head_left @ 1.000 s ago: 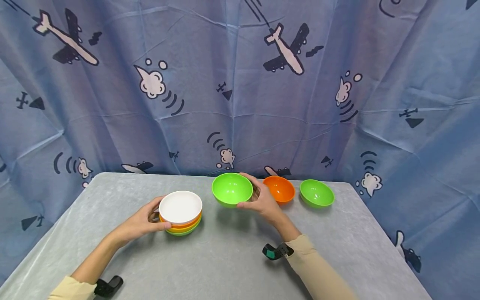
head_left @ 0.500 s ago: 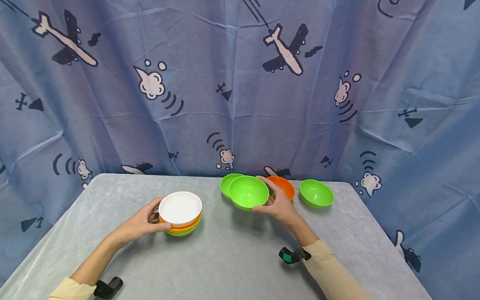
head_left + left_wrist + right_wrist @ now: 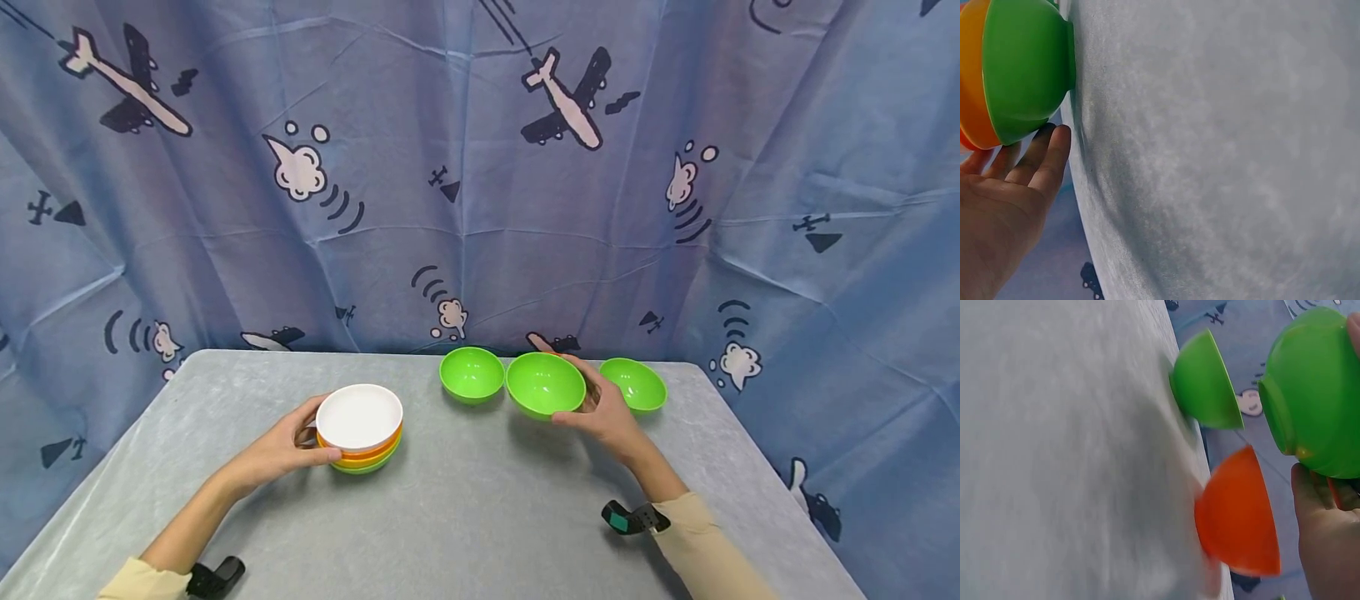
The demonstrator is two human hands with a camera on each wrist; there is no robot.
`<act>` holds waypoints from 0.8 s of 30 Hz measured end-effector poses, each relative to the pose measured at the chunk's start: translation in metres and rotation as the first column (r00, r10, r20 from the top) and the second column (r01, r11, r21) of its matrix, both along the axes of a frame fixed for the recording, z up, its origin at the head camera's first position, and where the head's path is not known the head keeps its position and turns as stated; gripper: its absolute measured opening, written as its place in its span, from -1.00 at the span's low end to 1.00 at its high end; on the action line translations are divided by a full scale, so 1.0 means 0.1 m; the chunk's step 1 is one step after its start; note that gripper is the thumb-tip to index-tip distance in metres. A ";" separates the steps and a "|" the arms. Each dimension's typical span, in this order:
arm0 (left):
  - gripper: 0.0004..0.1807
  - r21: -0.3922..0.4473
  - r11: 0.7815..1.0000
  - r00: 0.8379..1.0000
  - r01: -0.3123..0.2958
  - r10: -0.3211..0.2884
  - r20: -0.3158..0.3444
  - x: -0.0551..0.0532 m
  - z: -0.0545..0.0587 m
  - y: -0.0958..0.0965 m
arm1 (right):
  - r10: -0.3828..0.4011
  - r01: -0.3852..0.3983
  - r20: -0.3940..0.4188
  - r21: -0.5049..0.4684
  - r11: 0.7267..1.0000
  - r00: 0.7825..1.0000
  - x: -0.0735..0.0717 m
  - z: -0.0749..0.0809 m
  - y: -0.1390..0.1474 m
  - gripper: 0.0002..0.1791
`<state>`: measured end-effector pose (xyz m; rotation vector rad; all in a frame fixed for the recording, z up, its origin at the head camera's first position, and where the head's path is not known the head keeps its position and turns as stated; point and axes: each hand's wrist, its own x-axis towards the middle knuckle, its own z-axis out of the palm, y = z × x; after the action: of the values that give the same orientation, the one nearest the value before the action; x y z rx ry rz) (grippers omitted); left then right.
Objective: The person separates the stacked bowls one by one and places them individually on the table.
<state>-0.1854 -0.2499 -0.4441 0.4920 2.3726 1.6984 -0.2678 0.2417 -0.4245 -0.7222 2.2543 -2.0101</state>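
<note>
My right hand [image 3: 592, 402] grips a green bowl [image 3: 545, 383] by its rim and holds it off the grey table [image 3: 465, 508]. In the right wrist view this held green bowl [image 3: 1316, 394] hangs just over an orange bowl [image 3: 1238, 519], which the head view hides behind it. My left hand [image 3: 303, 437] cups a stack of bowls [image 3: 362, 435], with a white one on top, then orange ones, and a green one [image 3: 1022, 69] at the bottom. The fingers [image 3: 1047, 156] lie against the stack's side.
Two more green bowls stand on the table's far side, one to the left [image 3: 471, 373] of the held bowl and one to the right [image 3: 636, 385]. A blue curtain [image 3: 480, 183] with an aeroplane print hangs right behind the table. Its corners are rounded.
My right hand has carried the green bowl to the right, from beside the stack to above the orange bowl, uncovering the far left green bowl. The left hand has stayed on the stack.
</note>
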 end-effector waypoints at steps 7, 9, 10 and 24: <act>-0.09 -0.005 1.000 1.000 0.004 -0.004 -0.013 0.00 0.00 0.00 | -0.084 0.085 -0.024 0.055 0.995 0.996 0.05 0.04 0.32 0.00; -0.09 -0.004 1.000 1.000 0.004 -0.004 -0.010 0.00 0.01 0.00 | -0.094 0.096 -0.036 0.059 0.994 0.995 0.06 0.04 0.41 -0.03; -0.09 -0.004 1.000 1.000 0.004 -0.004 -0.009 0.00 0.01 0.00 | -0.103 0.106 -0.041 0.063 0.992 0.994 0.07 0.05 0.46 -0.04; -0.08 0.000 1.000 1.000 -0.001 0.001 -0.003 0.01 0.00 -0.01 | -0.331 0.330 -0.069 -0.020 0.944 0.941 0.19 0.15 1.26 -0.04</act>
<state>-0.1846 -0.2505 -0.4439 0.4942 2.3753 1.6987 -0.2486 0.3674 -0.4095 -0.4444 2.5583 -2.1598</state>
